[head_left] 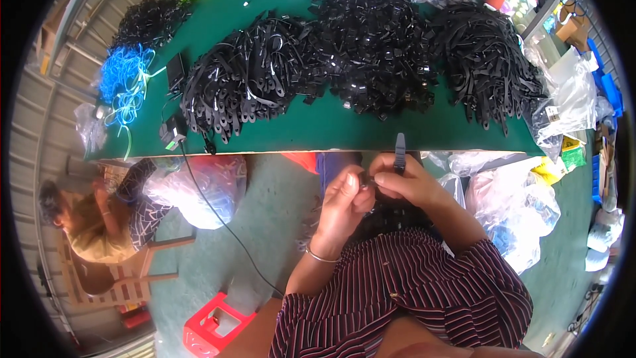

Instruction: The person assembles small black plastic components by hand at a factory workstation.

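Observation:
Just past the near table edge, in front of my striped shirt, both of my hands are raised close together. My right hand [412, 184] is closed on a black strap [400, 148], whose rounded end sticks up above the fingers. Thumb and fingers of my left hand [346, 197] pinch a small dark piece [364, 178], partly hidden and too small to name. The fingertips of the two hands nearly meet there. On the table beyond lie a heap of black straps with holed ends [242, 79], small black clip-like parts [374, 53] and more black straps [490, 66].
The green table [265, 138] spans the front. Blue cords [126, 73] hang at its left, by a black adapter [172, 131] with a trailing cable. Plastic bags [513, 205] stand at right, a red stool [215, 325] on the floor. Another person [99, 232] sits at left.

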`<state>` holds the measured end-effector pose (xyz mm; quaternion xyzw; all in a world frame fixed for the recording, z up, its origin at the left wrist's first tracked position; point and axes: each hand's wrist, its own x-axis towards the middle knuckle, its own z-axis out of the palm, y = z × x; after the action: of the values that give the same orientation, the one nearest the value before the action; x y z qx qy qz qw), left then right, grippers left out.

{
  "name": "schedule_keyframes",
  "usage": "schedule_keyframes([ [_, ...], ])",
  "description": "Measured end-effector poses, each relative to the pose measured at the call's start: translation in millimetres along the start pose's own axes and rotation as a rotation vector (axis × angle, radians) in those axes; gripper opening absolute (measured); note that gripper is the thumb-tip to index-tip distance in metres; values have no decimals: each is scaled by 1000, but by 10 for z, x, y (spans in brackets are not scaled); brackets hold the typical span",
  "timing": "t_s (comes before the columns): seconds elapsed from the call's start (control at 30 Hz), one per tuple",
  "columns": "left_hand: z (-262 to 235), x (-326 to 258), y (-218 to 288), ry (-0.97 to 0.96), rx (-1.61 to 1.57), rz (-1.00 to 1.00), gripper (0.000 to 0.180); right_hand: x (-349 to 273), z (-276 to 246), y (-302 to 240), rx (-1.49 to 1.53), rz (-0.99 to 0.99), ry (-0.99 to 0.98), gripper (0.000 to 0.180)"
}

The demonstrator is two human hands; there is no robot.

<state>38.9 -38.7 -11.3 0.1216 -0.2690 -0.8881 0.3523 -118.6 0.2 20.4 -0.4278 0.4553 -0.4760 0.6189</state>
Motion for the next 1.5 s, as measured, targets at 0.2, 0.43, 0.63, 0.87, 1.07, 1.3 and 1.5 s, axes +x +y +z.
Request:
schedule_keyframes([
  [0.2,-42,-22,13,-44,-13,1,30,-2,28,-15,-16,-1,-29,13],
  [0.43,-49,-28,-22,-49,-75,-25,31,-36,39,35,73,-20,-6,11],
  [0.63,-64,-40,-25,-88,-112,-38,31,-34,57,1,79,-11,-5,10],
  [0.87,-55,-53,-29,-76,-105,-46,31,-32,46,39,80,16,-23,10],
  [1.07,-26,-73,-36,23,91,-24,32,-16,126,-10,-22,-38,11,12],
  [1.3,-62,-122,36,296,701,155,18,94,92,211,-541,-664,223,6],
  [1.5,-108,-155,176,207,743,98,12,-16,48,250,228,-381,-51,9],
])
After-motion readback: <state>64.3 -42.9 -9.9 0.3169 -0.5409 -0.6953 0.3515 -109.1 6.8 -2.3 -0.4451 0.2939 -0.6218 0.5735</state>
